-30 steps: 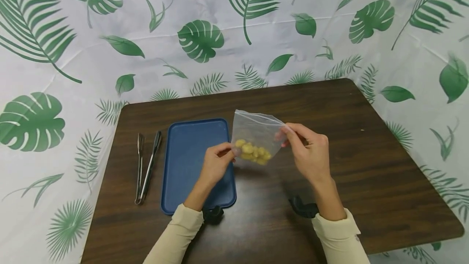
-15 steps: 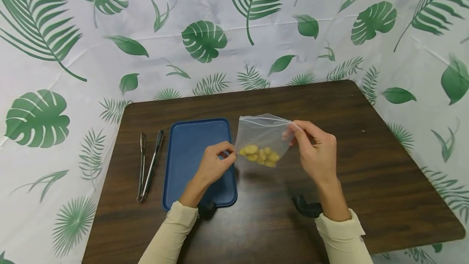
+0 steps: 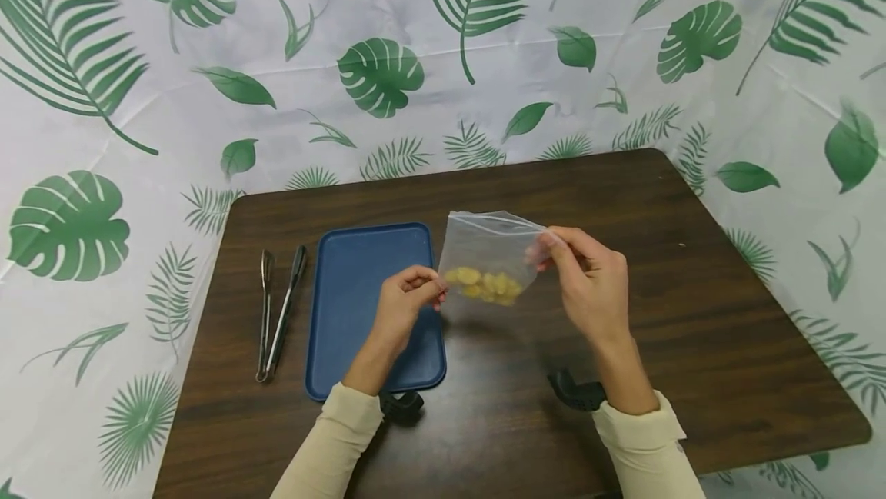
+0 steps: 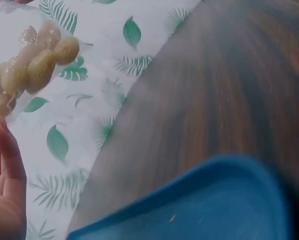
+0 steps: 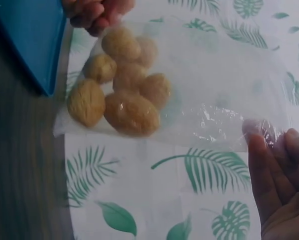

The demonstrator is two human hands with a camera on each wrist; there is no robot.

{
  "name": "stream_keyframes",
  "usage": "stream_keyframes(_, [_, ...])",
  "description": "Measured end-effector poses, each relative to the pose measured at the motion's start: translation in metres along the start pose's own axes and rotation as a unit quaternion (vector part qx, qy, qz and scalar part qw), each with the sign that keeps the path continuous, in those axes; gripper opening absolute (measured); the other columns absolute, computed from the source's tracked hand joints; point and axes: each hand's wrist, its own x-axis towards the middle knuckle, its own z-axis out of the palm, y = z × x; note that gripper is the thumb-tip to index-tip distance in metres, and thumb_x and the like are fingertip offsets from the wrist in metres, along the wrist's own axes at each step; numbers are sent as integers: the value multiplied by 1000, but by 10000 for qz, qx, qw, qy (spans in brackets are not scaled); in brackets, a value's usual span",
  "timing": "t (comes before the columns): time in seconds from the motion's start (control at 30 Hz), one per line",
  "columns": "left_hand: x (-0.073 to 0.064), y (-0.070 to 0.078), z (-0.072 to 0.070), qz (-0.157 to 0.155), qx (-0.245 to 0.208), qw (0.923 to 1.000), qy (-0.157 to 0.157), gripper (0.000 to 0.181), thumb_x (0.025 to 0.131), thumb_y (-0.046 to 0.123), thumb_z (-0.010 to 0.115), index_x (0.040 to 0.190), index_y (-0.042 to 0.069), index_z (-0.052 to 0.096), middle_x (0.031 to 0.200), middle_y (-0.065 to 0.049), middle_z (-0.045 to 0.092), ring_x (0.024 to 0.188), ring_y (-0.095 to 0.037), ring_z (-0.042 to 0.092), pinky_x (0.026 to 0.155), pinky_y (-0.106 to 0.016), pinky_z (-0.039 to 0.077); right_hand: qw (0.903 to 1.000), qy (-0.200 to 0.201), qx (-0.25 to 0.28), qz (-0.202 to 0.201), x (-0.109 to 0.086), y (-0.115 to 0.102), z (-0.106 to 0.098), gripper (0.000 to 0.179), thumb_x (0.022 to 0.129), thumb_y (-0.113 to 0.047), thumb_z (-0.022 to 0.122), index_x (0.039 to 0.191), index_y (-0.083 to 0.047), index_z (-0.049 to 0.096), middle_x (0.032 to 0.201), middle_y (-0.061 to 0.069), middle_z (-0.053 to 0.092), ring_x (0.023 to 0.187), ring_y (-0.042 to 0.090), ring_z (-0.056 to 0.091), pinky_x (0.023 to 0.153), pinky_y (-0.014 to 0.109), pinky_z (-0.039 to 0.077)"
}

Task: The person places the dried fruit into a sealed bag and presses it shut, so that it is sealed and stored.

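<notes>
A clear zip bag hangs over the table, its zip edge upward in the head view. Several yellow-brown, rounded lumps are gathered along its bottom; their surface looks slightly wrinkled in the right wrist view. My right hand pinches the bag's upper right corner between thumb and fingers. At the lower left corner, beside the lumps, my left hand pinches the bag with its fingertips. Part of the left forearm and hand overlaps the blue tray in the head view.
Metal tongs with dark handles lie left of the tray, arms spread. The brown wooden table reaches toward a white backdrop printed with green leaves. A black strap mount sits at the right wrist.
The bag has shifted slightly right overall, after swinging further right half a second ago. My left fingertips have moved from the bag's lower side to its corner. Tray and tongs lie unchanged.
</notes>
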Motion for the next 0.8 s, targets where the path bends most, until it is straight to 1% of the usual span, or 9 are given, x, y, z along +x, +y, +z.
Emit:
stream_keyframes(0.07, [0, 4, -3, 20, 721, 9974, -70, 3, 92, 3, 70, 93, 2, 73, 81, -8, 73, 68, -22, 66, 65, -36, 56, 10000, -18, 1, 69, 1, 0, -1, 13, 99, 1, 64, 97, 2, 77, 80, 6, 76, 67, 10, 72, 65, 22, 58])
stream_keyframes(0.17, [1, 11, -5, 251, 1904, 9805, -420, 4, 90, 7, 70, 93, 5, 73, 85, -8, 74, 72, -23, 66, 67, -35, 55, 9998, -47, 5, 218, 3, -1, -2, 13, 100, -1, 64, 97, 2, 77, 79, 2, 75, 66, 10, 71, 63, 21, 57])
stream_keyframes(0.23, [1, 13, -6, 296, 2118, 9746, -660, 5, 91, 9, 68, 95, 6, 71, 90, -12, 75, 77, -28, 69, 70, -39, 57, 9994, -78, 68, 333, 4, -2, -2, 14, 100, -2, 64, 97, 2, 76, 78, -1, 74, 65, 10, 70, 62, 21, 57])
stream_keyframes(0.27, [2, 13, -6, 307, 2015, 9761, -759, 6, 92, 8, 67, 97, 4, 69, 93, -16, 75, 79, -28, 71, 72, -42, 58, 9992, -92, 121, 373, 4, -2, -1, 14, 101, -2, 63, 98, 3, 75, 77, -2, 74, 65, 10, 70, 62, 21, 57])
stream_keyframes(0.37, [1, 10, -7, 64, 1077, 9898, -933, 10, 94, 0, 62, 104, -1, 66, 98, -21, 74, 82, -31, 73, 78, -56, 58, 9988, -85, 244, 418, 3, -2, 1, 13, 100, -1, 63, 98, 5, 74, 77, -2, 73, 64, 11, 70, 63, 22, 58])
stream_keyframes(0.43, [0, 8, -7, -81, 566, 9935, -981, 14, 95, -2, 63, 109, -4, 64, 97, -16, 75, 82, -26, 73, 82, -57, 58, 9987, -54, 291, 415, 3, -2, 2, 13, 100, 0, 63, 97, 6, 74, 78, -2, 74, 64, 11, 69, 64, 22, 58])
stream_keyframes(0.53, [-2, 5, -5, -181, 231, 9952, -934, 19, 95, -1, 67, 112, -4, 63, 94, -4, 74, 81, -18, 73, 83, -54, 59, 9987, -36, 283, 418, 2, -1, 3, 13, 100, 0, 63, 97, 5, 75, 78, -2, 74, 65, 11, 69, 65, 22, 58])
stream_keyframes(0.63, [-2, 2, -2, -179, 88, 9974, -685, 15, 94, 0, 70, 107, -1, 64, 91, -2, 73, 79, -14, 72, 81, -49, 60, 9985, -87, 291, 449, 1, -1, 4, 13, 100, -1, 63, 97, 4, 75, 79, -3, 74, 66, 11, 69, 66, 22, 58])
stream_keyframes(0.8, [2, -3, 3, -185, -196, 9996, 21, 14, 91, -7, 67, 96, 6, 65, 84, -2, 72, 76, -18, 68, 74, -37, 58, 9985, -270, 295, 381, 0, -4, 7, 13, 100, -1, 63, 98, 3, 75, 79, -1, 74, 68, 12, 70, 67, 23, 58])
